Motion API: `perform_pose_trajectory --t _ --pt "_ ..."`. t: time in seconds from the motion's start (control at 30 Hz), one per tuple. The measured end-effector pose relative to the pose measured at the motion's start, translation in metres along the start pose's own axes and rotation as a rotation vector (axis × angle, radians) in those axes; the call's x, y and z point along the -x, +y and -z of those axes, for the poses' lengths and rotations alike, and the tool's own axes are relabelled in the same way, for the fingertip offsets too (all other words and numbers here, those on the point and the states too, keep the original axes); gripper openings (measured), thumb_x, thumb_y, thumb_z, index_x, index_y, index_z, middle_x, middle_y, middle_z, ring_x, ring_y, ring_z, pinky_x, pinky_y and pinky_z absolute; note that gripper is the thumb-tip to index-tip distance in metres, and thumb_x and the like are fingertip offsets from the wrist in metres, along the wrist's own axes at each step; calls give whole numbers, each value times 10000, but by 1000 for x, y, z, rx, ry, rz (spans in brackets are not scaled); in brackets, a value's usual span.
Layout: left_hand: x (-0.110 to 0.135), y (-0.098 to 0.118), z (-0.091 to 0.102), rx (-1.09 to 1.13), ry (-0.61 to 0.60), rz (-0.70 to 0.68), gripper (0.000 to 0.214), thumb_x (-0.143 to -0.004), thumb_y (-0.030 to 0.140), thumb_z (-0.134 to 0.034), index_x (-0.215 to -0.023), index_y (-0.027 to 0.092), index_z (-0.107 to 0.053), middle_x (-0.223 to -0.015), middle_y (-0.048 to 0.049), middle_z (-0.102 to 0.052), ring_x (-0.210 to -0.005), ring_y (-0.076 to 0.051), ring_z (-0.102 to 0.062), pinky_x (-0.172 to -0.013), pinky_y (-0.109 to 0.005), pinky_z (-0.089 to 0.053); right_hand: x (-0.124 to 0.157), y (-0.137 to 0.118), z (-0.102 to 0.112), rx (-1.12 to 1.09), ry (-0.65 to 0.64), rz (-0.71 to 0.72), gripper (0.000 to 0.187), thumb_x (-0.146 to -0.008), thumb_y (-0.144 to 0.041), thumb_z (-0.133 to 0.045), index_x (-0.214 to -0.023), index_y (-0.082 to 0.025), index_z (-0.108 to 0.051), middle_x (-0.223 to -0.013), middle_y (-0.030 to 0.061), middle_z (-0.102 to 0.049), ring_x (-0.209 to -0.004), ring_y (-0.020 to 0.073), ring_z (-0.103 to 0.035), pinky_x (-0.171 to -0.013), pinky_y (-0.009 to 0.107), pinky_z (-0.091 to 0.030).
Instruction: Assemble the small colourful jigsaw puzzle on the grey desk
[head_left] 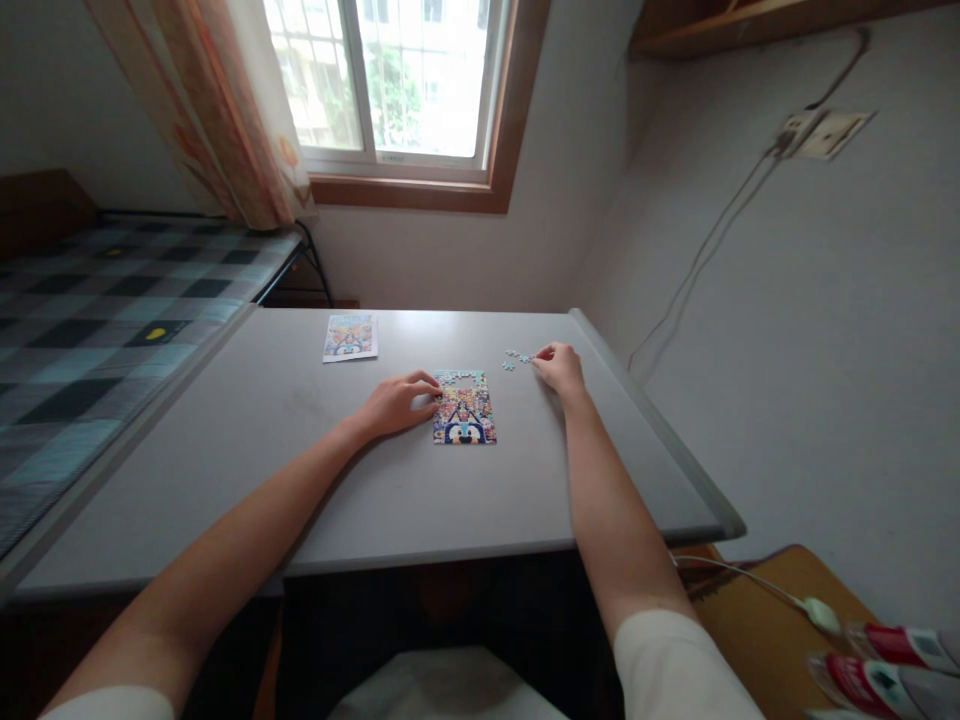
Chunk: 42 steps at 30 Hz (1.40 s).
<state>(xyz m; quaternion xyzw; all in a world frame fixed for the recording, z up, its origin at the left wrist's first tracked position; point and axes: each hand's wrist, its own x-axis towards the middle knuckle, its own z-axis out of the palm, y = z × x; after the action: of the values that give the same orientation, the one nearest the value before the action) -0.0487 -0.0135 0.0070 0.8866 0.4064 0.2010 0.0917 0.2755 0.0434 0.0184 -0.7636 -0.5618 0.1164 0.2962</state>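
A small, colourful jigsaw puzzle [465, 410], mostly assembled with a gap near its top edge, lies in the middle of the grey table [300, 480]. My left hand [397, 400] rests flat against the puzzle's left edge, fingers lying loosely on the table. My right hand [559, 365] reaches to the right of the puzzle, its fingertips pinched on one of the loose puzzle pieces [516, 358] scattered there.
A printed reference picture [350, 336] lies at the back left of the table. A bed with a checked cover [97, 310] stands to the left. A wall runs along the table's right side. A cable and red-capped objects [885, 665] sit at lower right.
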Motion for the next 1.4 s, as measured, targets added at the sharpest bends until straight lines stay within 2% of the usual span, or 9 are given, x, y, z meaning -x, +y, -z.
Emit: perform_pose_trajectory --t 0.07,0.17,0.3,0.4,0.7,1.4 --pt "0 0 0 0 0 1 352 -898 492 -488 -1099 307 -710 -1219 6 -641 -948 -203 -667 -878 -328 -498 5 -13 -4 -121 48 116 99 -739 -213 -655 -817 -172 -699 -860 65 -721 -804 169 -641 -777 276 -483" --pt "0 0 0 0 0 1 350 -894 489 -490 -1100 311 -709 -1216 8 -642 -954 -203 -666 -881 -328 -497 16 -34 -17 -295 -50 272 152 -760 -252 -652 -866 -160 -710 -847 59 -724 -720 147 -613 -727 266 -478" --pt "0 1 2 7 0 4 349 -893 484 -490 -1108 314 -706 -1217 8 -643 -975 -208 -662 -897 -332 -493 35 -56 -37 -302 -195 443 102 -762 -238 -655 -798 -176 -728 -794 33 -727 -665 129 -575 -699 252 -461" --pt "0 2 1 11 1 12 346 -890 482 -495 -1110 319 -705 -1216 8 -643 -975 -206 -662 -905 -328 -491 45 -63 -47 -275 -229 518 101 -771 -190 -637 -787 -189 -736 -796 26 -732 -690 130 -588 -723 252 -461" --pt "0 0 0 12 11 -4 334 -892 476 -502 -1109 321 -704 -1210 15 -644 -965 -204 -666 -897 -322 -492 49 -63 -53 -241 -294 576 146 -798 -140 -605 -829 -179 -743 -860 47 -728 -754 147 -612 -756 266 -470" --pt "0 2 2 21 2 5 345 -892 484 -492 -1103 315 -705 -1211 10 -645 -978 -206 -663 -907 -321 -491 49 -59 -59 -147 -265 681 157 -834 -145 -605 -865 -201 -748 -853 35 -652 -740 131 -580 -767 247 -452"
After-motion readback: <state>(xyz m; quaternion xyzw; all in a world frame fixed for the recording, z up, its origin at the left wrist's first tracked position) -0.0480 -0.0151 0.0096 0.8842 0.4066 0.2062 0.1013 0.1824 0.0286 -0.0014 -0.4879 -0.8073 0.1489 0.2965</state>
